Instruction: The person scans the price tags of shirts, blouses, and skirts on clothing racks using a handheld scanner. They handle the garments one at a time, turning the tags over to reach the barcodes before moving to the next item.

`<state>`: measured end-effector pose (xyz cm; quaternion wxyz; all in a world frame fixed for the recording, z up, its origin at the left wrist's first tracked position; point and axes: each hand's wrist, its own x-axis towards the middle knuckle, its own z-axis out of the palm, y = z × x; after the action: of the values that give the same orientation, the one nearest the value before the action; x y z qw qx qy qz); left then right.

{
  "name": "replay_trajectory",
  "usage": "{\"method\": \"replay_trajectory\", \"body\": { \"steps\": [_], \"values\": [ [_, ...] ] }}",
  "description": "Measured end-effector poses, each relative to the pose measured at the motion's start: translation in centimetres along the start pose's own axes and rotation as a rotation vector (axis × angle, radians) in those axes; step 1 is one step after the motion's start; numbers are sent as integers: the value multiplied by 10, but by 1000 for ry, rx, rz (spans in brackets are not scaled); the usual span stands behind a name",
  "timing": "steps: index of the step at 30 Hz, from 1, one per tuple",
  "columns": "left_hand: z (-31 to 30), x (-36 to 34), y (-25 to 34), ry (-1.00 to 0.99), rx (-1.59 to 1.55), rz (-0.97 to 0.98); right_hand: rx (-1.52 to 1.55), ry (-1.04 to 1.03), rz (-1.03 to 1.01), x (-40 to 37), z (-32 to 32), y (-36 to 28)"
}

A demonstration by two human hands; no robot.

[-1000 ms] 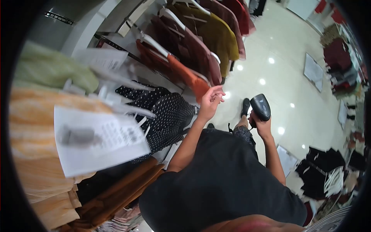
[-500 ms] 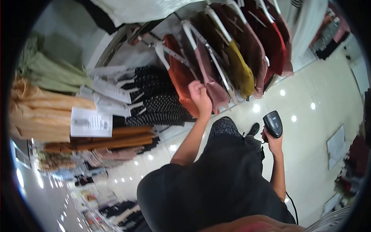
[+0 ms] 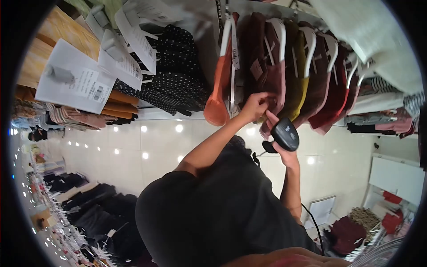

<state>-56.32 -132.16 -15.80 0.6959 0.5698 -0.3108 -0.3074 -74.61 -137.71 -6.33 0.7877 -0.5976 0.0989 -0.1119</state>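
i see the left hand (image 3: 254,108) mid-frame, fingers curled at the edge of the pink garment (image 3: 276,82); right hand (image 3: 288,157) grips the black scanner (image 3: 284,134), right of center. garment hangs upper center. scanner near garment, away from the small tag (image 3: 256,70); any scan done or left, can't tell.

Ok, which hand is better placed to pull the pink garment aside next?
Probably the left hand: its bent fingers are right at the pink garment, though I can't tell whether they grip it. The right hand is close too, but it's taken up holding the black scanner.
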Motion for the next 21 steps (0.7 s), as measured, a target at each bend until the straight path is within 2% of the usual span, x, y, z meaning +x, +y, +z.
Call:
{"method": "replay_trajectory", "body": {
  "steps": [2, 3, 4, 6, 7, 8, 9, 10, 16, 17, 18, 20, 21],
  "values": [
    [-13, 17, -23, 343, 71, 54, -112, 115, 95, 21, -5, 18],
    [-23, 21, -11, 440, 4, -121, -189, 146, 89, 34, 2, 10],
    [-28, 32, -23, 436, -18, -128, -272, 178, 77, 45, 10, 2],
    [-36, 64, -56, 676, 444, 263, -283, 207, 68, 55, 14, -1],
    [-39, 80, -61, 674, 421, 260, -214, 234, 99, 57, 17, -4],
    [-41, 91, -67, 685, 550, 244, -141, 265, 133, 57, 19, -5],
    [-41, 94, -72, 691, 682, 225, -291, 290, 20, 60, 19, -3],
    [-41, 94, -78, 683, 667, 219, -302, 302, 28, 60, 18, -2],
    [-75, 99, -99, 223, 507, 65, -484, 446, 18, 73, 18, -15],
    [-79, 71, -53, 152, -438, -178, -503, 436, 15, 73, 12, -10],
    [-84, 60, -44, 48, -779, -217, -479, 434, 52, 73, 8, -7],
    [-100, 43, -7, -307, -1110, -278, -447, 416, 119, 75, 7, -4],
    [-105, 38, -6, -370, -1134, -303, -434, 419, 122, 77, 8, -2]
  ]
}}
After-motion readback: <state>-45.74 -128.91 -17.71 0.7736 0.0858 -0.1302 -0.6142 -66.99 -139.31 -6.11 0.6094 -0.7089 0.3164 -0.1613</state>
